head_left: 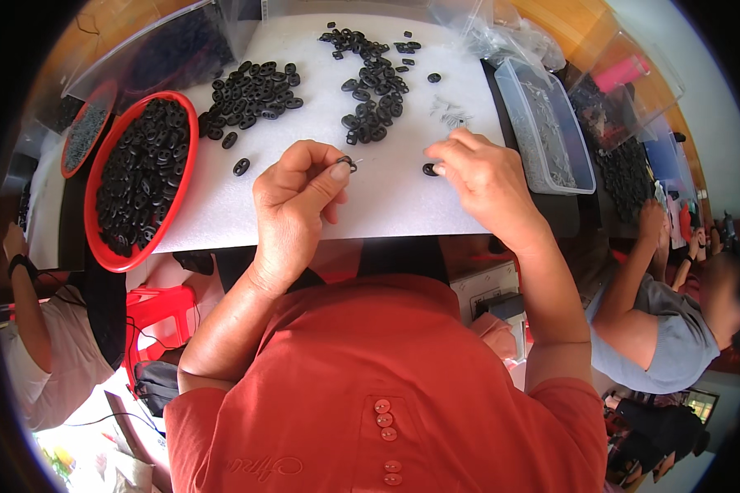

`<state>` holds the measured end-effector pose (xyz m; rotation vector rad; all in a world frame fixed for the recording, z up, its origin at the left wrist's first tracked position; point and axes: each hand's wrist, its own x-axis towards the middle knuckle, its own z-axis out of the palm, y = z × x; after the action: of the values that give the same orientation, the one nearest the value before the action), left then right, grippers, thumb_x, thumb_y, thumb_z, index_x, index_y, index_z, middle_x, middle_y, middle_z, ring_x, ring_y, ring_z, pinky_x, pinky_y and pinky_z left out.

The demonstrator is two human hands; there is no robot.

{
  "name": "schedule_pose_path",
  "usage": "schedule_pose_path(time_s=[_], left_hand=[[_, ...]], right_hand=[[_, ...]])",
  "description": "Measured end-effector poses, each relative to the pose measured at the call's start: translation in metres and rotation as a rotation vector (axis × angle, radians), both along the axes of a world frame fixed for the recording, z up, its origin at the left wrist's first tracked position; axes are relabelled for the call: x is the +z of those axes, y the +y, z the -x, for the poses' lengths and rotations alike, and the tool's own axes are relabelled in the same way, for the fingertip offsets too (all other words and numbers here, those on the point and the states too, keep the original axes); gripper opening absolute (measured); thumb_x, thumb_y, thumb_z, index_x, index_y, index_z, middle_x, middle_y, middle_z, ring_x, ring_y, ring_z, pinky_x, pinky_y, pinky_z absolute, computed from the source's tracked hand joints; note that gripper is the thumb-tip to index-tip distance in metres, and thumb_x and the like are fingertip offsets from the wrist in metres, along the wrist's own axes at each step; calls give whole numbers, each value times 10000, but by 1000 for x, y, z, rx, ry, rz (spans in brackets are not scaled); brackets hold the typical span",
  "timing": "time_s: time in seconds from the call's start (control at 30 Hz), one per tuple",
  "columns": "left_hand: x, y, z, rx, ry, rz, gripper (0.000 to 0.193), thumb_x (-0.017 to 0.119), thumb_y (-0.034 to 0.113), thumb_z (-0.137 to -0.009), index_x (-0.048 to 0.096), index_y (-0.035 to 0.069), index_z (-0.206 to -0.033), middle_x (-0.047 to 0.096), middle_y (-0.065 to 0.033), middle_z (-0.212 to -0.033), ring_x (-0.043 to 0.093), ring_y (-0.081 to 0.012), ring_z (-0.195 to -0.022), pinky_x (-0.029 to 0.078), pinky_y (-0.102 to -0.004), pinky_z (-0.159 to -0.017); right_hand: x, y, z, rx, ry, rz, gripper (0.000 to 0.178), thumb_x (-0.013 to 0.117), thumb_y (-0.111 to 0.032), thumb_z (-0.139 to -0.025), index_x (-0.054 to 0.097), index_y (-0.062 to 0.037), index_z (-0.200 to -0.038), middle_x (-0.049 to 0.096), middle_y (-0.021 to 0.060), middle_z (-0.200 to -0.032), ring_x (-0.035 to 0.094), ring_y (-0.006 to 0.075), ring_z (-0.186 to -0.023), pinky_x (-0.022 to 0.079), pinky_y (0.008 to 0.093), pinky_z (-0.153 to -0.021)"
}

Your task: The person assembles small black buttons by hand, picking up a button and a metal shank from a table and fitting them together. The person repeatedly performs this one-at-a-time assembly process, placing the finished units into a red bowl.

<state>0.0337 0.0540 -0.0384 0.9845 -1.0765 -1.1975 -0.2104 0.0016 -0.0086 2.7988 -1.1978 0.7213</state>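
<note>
My left hand (298,194) pinches a small black oval part (347,162) between thumb and forefinger, just above the white foam mat (386,197). My right hand (481,177) rests on the mat with its fingertips on another black part (429,170). A single black part (241,167) lies to the left of my left hand. Two heaps of the same black parts (253,96) (372,90) lie farther back on the mat. A small cluster of thin metal pins (448,113) lies just beyond my right hand.
A red bowl (189,156) full of black parts stands at the mat's left edge, a second red dish (86,135) behind it. A clear plastic box (551,131) of metal pins sits to the right. Other people sit at the left (33,345) and right (666,329).
</note>
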Motion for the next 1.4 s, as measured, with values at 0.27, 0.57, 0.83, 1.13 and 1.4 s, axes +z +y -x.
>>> schedule_pose_path(time_s=[0.27, 0.57, 0.83, 1.13, 1.4], left_hand=[[2, 0, -2, -3, 2, -50, 81, 628, 67, -961, 650, -10, -971, 632, -32, -808, 587, -87, -683, 444, -217, -548], [6, -2, -2, 53, 37, -104, 119, 656, 99, -937, 653, -16, -967, 650, -53, -799, 602, -104, -650, 452, -225, -524], [9, -2, -2, 86, 72, -146, 134, 650, 108, -935, 643, -23, -968, 653, -65, -795, 612, -118, -644, 457, -234, -496], [7, -4, -3, 84, 128, -142, 144, 649, 126, -937, 637, -14, -969, 653, -68, -788, 611, -123, -631, 450, -236, -487], [7, -4, -4, 75, 152, -133, 153, 648, 133, -949, 633, -17, -979, 651, -67, -786, 608, -124, -632, 453, -241, -498]], right_hand=[[7, 8, -4, 57, 28, -67, 122, 701, 8, -796, 644, -34, -896, 611, 84, -828, 635, 266, -776, 505, 384, -648], [-2, 4, -54, 60, -898, -663, 86, 708, -29, -886, 676, -23, -965, 670, -9, -839, 596, 67, -757, 494, 252, -652], [1, 1, -79, 30, -1029, -838, 113, 672, -34, -908, 702, -11, -1015, 671, 9, -863, 620, 86, -754, 443, 225, -638], [-3, 3, -88, 60, -1053, -792, 64, 687, -52, -913, 693, -38, -975, 663, -21, -848, 577, 39, -755, 467, 211, -617], [-9, 4, -95, 89, -1045, -782, 67, 683, -43, -915, 702, -32, -979, 686, -4, -867, 596, 44, -761, 471, 212, -618]])
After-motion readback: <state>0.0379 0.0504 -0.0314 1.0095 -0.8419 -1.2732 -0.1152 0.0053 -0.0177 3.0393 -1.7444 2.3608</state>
